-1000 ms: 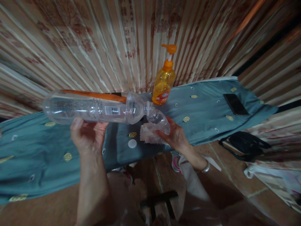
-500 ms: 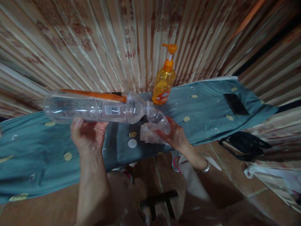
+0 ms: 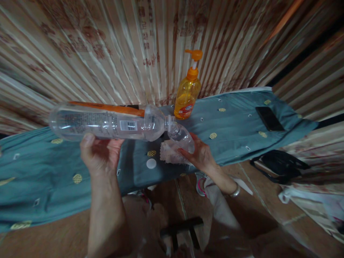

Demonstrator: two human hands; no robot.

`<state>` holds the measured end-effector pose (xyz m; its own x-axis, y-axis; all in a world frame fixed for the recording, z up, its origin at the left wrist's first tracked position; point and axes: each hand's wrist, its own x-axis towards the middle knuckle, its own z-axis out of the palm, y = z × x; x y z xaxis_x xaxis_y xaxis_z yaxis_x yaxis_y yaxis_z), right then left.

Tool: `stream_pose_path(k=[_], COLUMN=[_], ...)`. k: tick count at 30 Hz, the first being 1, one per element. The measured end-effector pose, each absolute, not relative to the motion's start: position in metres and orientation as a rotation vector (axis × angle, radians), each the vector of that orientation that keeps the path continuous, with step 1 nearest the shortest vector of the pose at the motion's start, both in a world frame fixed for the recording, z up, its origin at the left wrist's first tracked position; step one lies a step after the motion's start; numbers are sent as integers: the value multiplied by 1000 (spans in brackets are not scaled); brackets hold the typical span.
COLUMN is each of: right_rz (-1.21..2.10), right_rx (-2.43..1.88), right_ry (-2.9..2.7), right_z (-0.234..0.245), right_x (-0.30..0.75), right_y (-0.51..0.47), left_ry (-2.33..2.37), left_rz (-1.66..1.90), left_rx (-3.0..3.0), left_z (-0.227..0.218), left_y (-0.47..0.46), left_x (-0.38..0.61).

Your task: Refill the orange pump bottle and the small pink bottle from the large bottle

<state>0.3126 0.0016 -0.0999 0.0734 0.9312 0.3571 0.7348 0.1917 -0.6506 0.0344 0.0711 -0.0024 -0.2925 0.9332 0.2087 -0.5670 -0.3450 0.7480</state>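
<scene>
My left hand (image 3: pixel 100 154) is closed round the underside of a large clear plastic bottle (image 3: pixel 107 125) with an orange label, held lying on its side. Its open neck points right and meets the mouth of a small clear bottle (image 3: pixel 184 136), which tilts up toward it. My right hand (image 3: pixel 200 152) grips the small bottle by its lower end. Whether liquid passes between the two necks I cannot tell. Below the small bottle a pale cloth (image 3: pixel 170 156) with a jagged edge lies on the covered table, with a round white cap (image 3: pixel 151 163) to its left.
A pump bottle (image 3: pixel 187 96) of yellow-orange liquid stands at the table's back edge by the curtain (image 3: pixel 107 50). A black phone (image 3: pixel 269 119) lies on the right of the green tablecloth (image 3: pixel 231 132). On the floor at right is a black bag (image 3: pixel 279 165).
</scene>
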Motion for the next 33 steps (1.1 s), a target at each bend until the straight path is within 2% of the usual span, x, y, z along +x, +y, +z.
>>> stream_pose_path(k=[21,33], right_rz=[378,286], right_rx=[-1611,-1607], right_ry=[-1686,-1724], right_z=[-98,-100], right_x=[312,311], right_y=[1,3], left_ry=[691,727], left_rz=[1818,1833], left_rx=[798,766], left_z=[-5,0], left_y=[71,69], left_x=[32,37])
